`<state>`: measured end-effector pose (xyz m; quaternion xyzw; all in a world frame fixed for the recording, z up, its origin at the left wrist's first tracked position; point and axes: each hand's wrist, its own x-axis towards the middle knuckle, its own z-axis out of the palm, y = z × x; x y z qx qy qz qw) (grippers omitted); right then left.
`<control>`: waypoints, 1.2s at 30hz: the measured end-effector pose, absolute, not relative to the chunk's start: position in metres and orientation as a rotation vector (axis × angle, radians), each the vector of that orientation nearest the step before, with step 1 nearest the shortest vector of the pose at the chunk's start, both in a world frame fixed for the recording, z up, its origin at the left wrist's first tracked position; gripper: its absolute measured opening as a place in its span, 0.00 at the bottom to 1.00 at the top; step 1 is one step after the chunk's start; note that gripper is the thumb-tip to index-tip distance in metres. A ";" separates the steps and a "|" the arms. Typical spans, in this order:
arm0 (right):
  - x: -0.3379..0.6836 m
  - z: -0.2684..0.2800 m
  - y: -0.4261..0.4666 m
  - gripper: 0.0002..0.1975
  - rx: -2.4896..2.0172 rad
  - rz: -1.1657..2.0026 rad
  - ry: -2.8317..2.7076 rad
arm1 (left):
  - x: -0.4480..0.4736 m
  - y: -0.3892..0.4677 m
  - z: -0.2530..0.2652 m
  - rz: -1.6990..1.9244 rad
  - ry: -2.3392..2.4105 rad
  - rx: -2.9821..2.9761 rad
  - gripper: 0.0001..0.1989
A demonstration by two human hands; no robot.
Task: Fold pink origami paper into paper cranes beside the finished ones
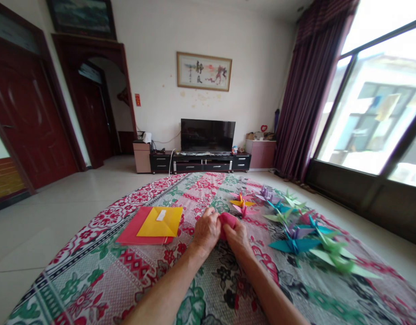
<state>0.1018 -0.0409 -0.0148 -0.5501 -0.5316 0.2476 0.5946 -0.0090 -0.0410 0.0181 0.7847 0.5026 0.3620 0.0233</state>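
Note:
Between my hands, above the middle of the table, is a small folded piece of pinkish-red paper [228,220]. My left hand [208,227] is closed at its left edge, fingers pinched together. My right hand [238,232] grips the same paper from the right, thumb pressed on its front. The fingers hide part of the folds. Left of my hands lie a stack of red paper sheets [130,229] and a yellow sheet [157,228] with a crease and a small white scrap [161,215] on it. Beyond my right hand stand a yellow paper crane [242,201] and a pink paper crane [242,209].
Several blue, green and purple paper cranes [295,245] spread over the table's right side. A floral cloth [154,275] covers the round table. Farther off are a television [208,135] on a low black cabinet [194,165], a curtain [301,90] and a window [373,104].

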 end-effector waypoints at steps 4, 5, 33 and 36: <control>0.101 -0.013 -0.043 0.18 -1.272 0.556 -1.255 | -0.009 -0.040 0.019 1.104 1.592 2.404 0.10; 0.101 -0.013 -0.044 0.18 -1.268 0.544 -1.265 | -0.010 -0.040 0.019 1.096 1.602 2.397 0.09; 0.105 -0.022 -0.038 0.19 -1.221 0.645 -1.214 | -0.008 -0.037 0.015 1.338 1.479 2.328 0.10; 0.105 -0.021 -0.039 0.19 -1.234 0.649 -1.219 | -0.007 -0.037 0.015 1.321 1.438 2.355 0.11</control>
